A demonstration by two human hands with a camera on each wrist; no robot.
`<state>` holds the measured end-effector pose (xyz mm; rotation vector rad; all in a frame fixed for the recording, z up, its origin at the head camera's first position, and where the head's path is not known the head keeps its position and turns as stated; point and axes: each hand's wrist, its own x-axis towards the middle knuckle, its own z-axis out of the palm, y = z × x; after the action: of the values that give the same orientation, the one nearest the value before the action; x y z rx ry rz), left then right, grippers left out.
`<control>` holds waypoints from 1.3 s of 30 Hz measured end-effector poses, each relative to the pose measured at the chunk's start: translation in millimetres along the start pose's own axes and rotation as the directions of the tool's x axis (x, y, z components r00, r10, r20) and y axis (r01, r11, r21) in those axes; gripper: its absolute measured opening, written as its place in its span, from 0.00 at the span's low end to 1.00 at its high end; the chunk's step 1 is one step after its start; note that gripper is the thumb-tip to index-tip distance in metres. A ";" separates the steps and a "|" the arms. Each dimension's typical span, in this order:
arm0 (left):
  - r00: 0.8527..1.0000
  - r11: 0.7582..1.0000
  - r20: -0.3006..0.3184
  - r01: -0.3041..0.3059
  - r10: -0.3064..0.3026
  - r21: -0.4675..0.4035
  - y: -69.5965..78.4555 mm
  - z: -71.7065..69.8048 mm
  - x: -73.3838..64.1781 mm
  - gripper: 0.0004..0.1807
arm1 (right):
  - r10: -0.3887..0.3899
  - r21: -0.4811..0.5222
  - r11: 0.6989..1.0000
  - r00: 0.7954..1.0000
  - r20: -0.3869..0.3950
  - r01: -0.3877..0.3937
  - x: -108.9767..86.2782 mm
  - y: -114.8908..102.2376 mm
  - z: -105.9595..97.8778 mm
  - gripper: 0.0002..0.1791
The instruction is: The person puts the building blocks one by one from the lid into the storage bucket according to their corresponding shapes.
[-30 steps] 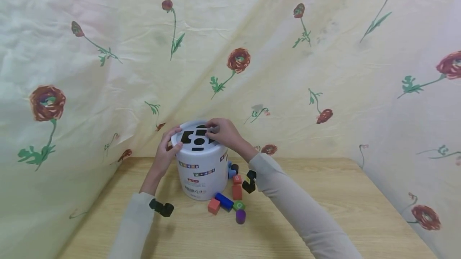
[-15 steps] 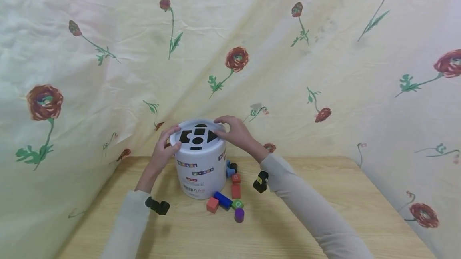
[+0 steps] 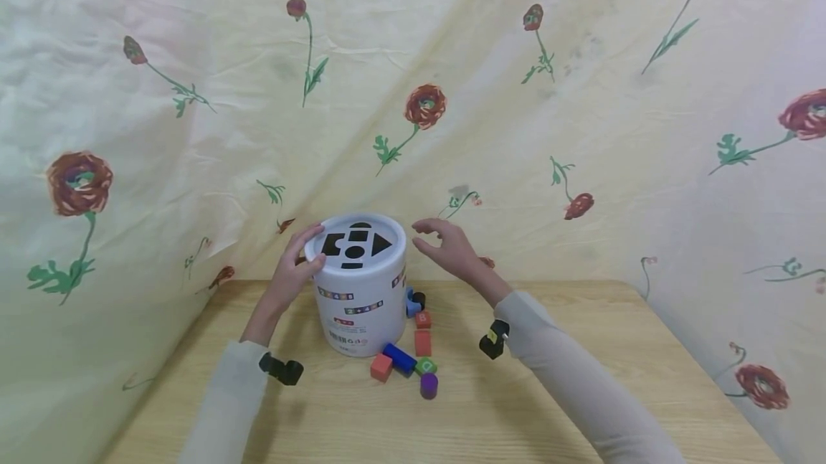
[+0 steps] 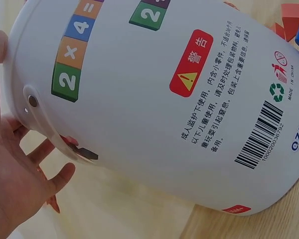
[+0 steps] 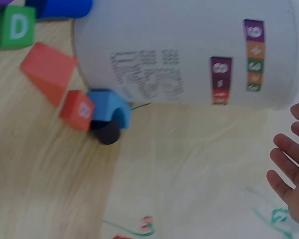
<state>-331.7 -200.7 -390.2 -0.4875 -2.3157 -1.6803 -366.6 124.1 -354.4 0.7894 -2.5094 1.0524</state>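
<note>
A white bucket stands upright at the back of the table. Its lid has several dark cut-out holes, among them a circle, a triangle and a rectangle. My left hand holds the bucket's left rim, thumb and fingertips on its edge; in the left wrist view the lower fingers of that hand hang loose beside the bucket handle. To the right of the lid, my right hand hovers in the air, apart from the bucket, with loosely bent fingers and nothing in them.
Several blocks lie right of and before the bucket: an orange-red cube, a blue cylinder, a green D block, a purple cylinder, a red block, a light-blue arch and a black piece. Flowered cloth hangs behind.
My right hand has moved from over the lid's holes out to the right, uncovering the triangular hole. A small greyish piece at its fingertips is no longer visible. The left hand stays at the rim.
</note>
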 end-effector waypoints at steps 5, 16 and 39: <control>1.000 1.000 -0.001 0.007 -0.007 -0.017 -2.0 -0.2 -0.4 0.35 | 0.041 0.002 0.999 0.998 0.048 -0.042 -10.6 18.5 5.6 0.22; 1.000 0.998 -0.001 -0.005 0.005 -0.055 -2.8 2.3 -0.3 0.34 | 0.152 0.019 0.987 0.970 0.191 -0.158 -27.9 55.3 24.8 0.26; 1.000 0.996 -0.025 -0.017 0.015 -0.090 -6.7 4.0 1.3 0.34 | 0.293 0.024 0.946 0.884 0.364 -0.324 -31.2 75.2 71.5 0.35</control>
<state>-335.5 -198.7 -396.8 -0.4997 -2.2206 -1.7794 -391.1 127.2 -459.9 0.6639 -2.9953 1.2168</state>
